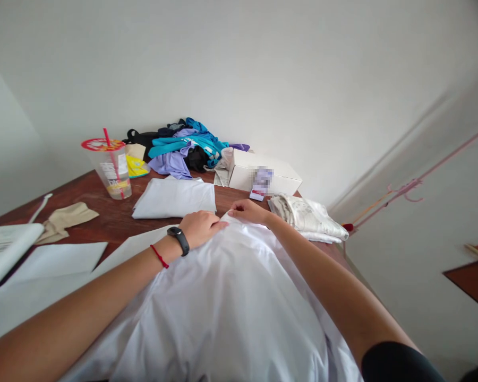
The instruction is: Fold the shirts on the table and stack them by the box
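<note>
A lidded cup stands on the table well left of the box. Nearer than the box and to its left, the left hand lies on the far end of a white cloth; whether it grips cannot be told. The cloth spreads on the near side of the box, its long axis running near to far, narrow end pointing toward the box. Faintly glossy, it shows soft lengthwise folds and bluish shadows. The right hand, near the box, pinches that end. Folded fabric sits right of the box.
</note>
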### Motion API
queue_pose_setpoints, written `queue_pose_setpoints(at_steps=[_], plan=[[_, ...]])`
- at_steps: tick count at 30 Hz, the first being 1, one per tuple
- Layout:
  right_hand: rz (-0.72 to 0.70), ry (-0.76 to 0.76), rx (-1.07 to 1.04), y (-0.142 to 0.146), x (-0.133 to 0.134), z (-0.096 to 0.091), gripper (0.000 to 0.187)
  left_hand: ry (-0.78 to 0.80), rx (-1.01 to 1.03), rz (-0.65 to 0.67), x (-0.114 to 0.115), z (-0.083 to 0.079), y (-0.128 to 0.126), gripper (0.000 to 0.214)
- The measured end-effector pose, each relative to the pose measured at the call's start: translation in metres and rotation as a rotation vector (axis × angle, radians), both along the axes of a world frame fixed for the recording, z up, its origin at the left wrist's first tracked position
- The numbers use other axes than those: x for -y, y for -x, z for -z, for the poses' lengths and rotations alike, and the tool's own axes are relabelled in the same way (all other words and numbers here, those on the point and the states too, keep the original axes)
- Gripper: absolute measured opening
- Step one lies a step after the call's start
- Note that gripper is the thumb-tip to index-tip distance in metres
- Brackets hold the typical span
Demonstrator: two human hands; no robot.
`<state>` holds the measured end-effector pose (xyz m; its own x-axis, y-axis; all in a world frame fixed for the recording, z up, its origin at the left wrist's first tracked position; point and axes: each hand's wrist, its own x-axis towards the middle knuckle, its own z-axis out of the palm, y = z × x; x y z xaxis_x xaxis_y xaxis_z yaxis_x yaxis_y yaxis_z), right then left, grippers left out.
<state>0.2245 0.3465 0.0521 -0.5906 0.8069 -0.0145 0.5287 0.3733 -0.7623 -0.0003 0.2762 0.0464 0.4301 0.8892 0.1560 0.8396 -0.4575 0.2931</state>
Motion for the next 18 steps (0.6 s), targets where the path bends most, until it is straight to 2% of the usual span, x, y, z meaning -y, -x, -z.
queue_pose_setpoints(at_steps=[3,7,10,13,18], plan=[[0.033,-0.077,-0.101,-0.004,0.005,0.003,0.042,0.194,0.108,-0.075,-0.006,-0.004,0.006,0.06],[0.035,-0.135,-0.104,-0.004,0.005,0.002,0.039,0.338,0.321,0.024,-0.016,-0.005,0.014,0.057],[0.041,-0.216,-0.022,-0.002,0.005,-0.001,0.033,0.395,0.35,0.074,-0.025,-0.003,0.018,0.061],[0.126,-0.333,0.115,-0.003,0.008,-0.001,0.028,0.425,0.331,0.064,-0.037,-0.001,0.021,0.063],[0.239,-0.434,0.297,-0.021,0.021,0.004,0.037,0.395,0.282,0.018,-0.053,-0.002,0.031,0.065]])
